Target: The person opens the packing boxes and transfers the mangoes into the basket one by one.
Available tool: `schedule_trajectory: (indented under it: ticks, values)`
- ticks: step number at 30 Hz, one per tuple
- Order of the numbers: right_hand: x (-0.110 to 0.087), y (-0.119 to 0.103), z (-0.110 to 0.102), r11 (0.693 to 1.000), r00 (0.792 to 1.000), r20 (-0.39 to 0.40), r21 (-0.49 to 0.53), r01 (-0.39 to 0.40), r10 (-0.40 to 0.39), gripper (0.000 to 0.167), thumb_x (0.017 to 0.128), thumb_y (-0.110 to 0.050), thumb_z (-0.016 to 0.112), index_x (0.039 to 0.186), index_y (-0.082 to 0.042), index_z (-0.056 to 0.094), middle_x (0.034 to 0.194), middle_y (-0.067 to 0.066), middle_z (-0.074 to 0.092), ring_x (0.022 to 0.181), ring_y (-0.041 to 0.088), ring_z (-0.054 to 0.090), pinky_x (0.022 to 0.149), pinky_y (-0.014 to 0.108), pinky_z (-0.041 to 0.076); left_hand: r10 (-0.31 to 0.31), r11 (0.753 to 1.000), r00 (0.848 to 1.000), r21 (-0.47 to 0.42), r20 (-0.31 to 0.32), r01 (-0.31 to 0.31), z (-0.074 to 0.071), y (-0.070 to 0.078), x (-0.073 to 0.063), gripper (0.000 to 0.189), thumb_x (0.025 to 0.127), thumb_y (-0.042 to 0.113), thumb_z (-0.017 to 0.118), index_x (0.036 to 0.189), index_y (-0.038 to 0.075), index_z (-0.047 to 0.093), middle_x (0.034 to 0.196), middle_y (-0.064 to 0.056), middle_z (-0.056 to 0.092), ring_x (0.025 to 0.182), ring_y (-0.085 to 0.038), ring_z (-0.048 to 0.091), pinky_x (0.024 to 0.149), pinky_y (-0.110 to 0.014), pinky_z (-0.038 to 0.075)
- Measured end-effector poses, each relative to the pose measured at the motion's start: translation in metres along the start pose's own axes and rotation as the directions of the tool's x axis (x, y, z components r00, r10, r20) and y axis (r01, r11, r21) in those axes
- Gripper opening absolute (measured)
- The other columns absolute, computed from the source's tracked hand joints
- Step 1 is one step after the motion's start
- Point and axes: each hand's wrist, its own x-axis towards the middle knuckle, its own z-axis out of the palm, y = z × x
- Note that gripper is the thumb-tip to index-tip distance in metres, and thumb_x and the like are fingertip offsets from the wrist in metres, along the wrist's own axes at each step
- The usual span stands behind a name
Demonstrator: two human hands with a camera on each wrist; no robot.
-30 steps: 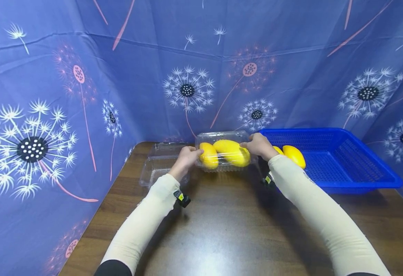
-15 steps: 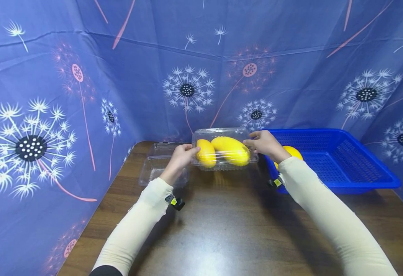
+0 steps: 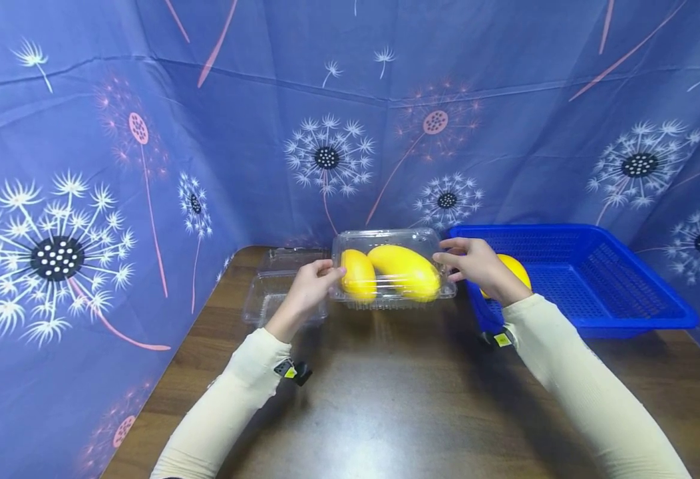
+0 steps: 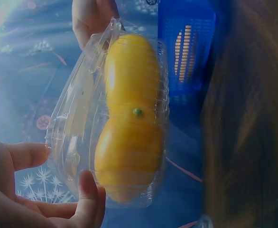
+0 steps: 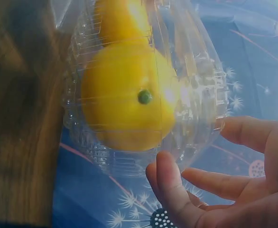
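Held a clear, ribbed, rectangular plastic clamshell box (image 3: pixel 398 237) just below the head view's centre, apparently raised off the dark-brown wooden table (image 3: pixel 386 386). Clamped its nine o'clock end between thumb and fingers of the bare left hand (image 3: pixel 311 286), and pinched its three o'clock end, seemingly lightly, in the splayed fingertips of the bare right hand (image 3: pixel 483 267). Risked, by all appearances, a slip at three o'clock, from fingertip contact alone on thin, slick plastic. Risked also a roll of the contents from uneven lowering, or a spill through a sprung lid; could not confirm the lid as latched. Carried inside two smooth, oval yellow fruits, one toward nine o'clock (image 3: pixel 358 274), one toward three (image 3: pixel 406 271). Showed at least one similar yellow fruit (image 3: pixel 514 267), partly hidden, in the blue, slotted, rectangular plastic basket (image 3: pixel 571 293) at three o'clock. Showed a second clear plastic clamshell box (image 3: pixel 265 303), seemingly open, at nine.
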Motion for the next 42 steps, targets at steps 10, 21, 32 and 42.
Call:
schedule_trajectory:
  ticks: [10,21,32,42]
  values:
    - [-0.029,0.01,0.006,0.998,0.999,-0.005,0.034,0.046,-0.046,0.06,0.098,-0.027,0.058,0.146,0.001,0.037,0.139,0.026,0.048,0.109,0.032,0.063,0.085,0.036,0.059,0.005,1.0,0.998,0.026,0.068,-0.006,-0.003,-0.005,-0.025,0.058,0.094,0.02,0.062,0.141,-0.008,0.042,0.134,-0.027,0.055,0.112,-0.036,0.063,0.093,-0.041,0.055]
    - [-0.061,0.028,0.014,0.997,0.997,-0.013,0.038,0.073,-0.072,0.063,0.095,-0.028,0.064,0.144,0.003,0.04,0.127,0.024,0.051,0.095,0.021,0.068,0.084,0.038,0.059,0.033,0.998,0.991,0.051,0.128,-0.04,-0.001,-0.015,-0.053,0.054,0.094,0.014,0.063,0.137,-0.013,0.044,0.127,-0.029,0.057,0.113,-0.037,0.062,0.082,-0.036,0.059]
    - [-0.085,0.044,0.034,0.996,0.996,-0.037,0.044,0.084,-0.083,0.06,0.093,-0.021,0.066,0.14,0.007,0.043,0.121,0.027,0.055,0.084,0.019,0.069,0.074,0.03,0.06,0.022,0.999,0.982,0.04,0.188,-0.03,0.001,-0.032,-0.08,0.055,0.091,0.009,0.064,0.135,-0.017,0.042,0.122,-0.03,0.058,0.106,-0.034,0.065,0.078,-0.036,0.06]
    - [-0.09,0.06,0.047,0.994,0.997,-0.023,0.079,0.082,-0.08,0.058,0.091,-0.015,0.068,0.137,0.011,0.044,0.122,0.031,0.056,0.082,0.015,0.067,0.069,0.025,0.059,0.025,0.998,0.974,0.044,0.226,-0.036,0.003,-0.05,-0.088,0.058,0.09,0.009,0.064,0.134,-0.02,0.04,0.12,-0.032,0.058,0.101,-0.033,0.067,0.076,-0.036,0.06]
